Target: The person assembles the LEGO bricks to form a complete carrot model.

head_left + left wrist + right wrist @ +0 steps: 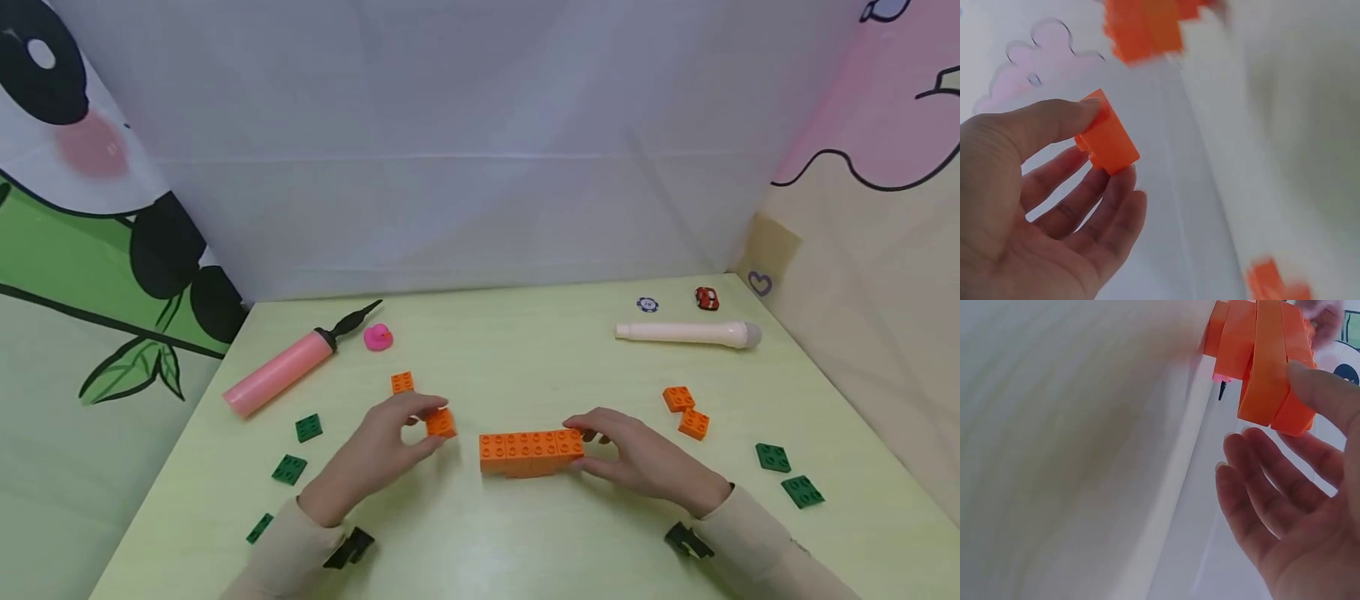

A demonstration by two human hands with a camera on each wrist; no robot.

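An orange toy brick (440,422) is pinched between the thumb and fingers of my left hand (390,437); the left wrist view shows the same brick (1110,137) with its studs toward the palm. My right hand (637,454) grips the right end of a long block of joined orange bricks (531,454), thumb on the near side and fingertips at the far side. In the right wrist view this joined block (1266,369) shows more than one layer. A gap separates the single brick from the block. Behind the left hand lies another orange brick (402,382).
Green bricks (289,469) lie at the left, others (802,492) at the right. Two orange bricks (678,398) sit beyond the right hand. Farther back are a pink pump (281,375), a pink duck (378,337), a white toy microphone (686,333), a chip (647,305) and a red car (707,298).
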